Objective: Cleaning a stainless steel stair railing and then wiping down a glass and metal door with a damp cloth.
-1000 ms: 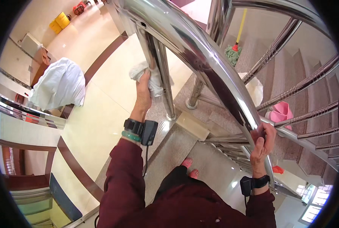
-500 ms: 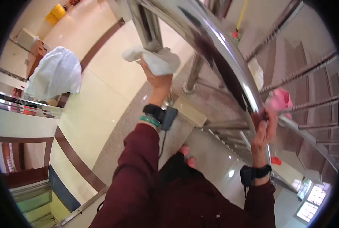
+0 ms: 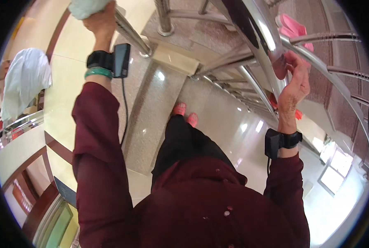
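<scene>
At the upper left, my left hand point(image 3: 102, 20) is closed round a bunched white cloth point(image 3: 84, 7), beside the upper end of a shiny metal post point(image 3: 130, 32). The cloth is partly cut off by the picture's top edge. My right hand point(image 3: 295, 80) is at the curved, polished metal handrail point(image 3: 254, 41), its bent fingers against the rail's right side. Part of its grip is hidden. Both wrists wear black bands with small dark boxes, and a green bangle point(image 3: 98, 73) circles the left one.
A pink item point(image 3: 292, 28) lies by the railing bars beyond my right hand. Stone steps point(image 3: 151, 111) drop away below, beside my feet in pink footwear point(image 3: 186, 115). A white sheet point(image 3: 25, 82) drapes over something at left. A bright window point(image 3: 336, 171) shows lower right.
My left hand has moved up and left with the white cloth, away from the upright it was pressed to. My right hand stays by the handrail. The whole view has shifted.
</scene>
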`<state>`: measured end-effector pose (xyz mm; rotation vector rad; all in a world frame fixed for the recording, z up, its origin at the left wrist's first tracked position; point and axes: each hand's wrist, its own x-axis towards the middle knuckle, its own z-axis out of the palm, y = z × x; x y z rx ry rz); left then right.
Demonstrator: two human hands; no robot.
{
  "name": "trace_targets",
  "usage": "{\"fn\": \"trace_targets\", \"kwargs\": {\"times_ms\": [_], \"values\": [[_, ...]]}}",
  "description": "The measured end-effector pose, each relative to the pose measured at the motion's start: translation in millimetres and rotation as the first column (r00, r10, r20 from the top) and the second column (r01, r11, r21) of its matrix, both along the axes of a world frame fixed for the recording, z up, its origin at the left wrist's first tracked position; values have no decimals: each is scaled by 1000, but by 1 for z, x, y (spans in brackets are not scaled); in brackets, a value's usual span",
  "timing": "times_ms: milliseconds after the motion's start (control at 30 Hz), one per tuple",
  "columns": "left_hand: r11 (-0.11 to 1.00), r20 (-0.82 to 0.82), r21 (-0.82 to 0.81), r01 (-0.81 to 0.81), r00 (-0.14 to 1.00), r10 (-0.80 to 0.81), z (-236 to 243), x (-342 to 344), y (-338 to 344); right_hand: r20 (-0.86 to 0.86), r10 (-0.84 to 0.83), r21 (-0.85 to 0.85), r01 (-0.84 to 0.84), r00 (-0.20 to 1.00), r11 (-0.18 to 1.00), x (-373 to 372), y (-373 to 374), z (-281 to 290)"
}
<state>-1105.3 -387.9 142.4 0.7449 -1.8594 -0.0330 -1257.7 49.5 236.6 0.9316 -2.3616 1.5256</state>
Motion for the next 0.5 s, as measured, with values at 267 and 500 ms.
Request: {"fn": "trace_targets", "kwargs": {"times_ms": [267,500], "values": [[988,-82,-106,114,989,-123,14,-2,15,154,-217,30,214,964,976,-38,58,-57],[942,-325,90,324,903,-280,-3,-19,39,351,-419,172,383,837,908,-64,100,-65]]}}
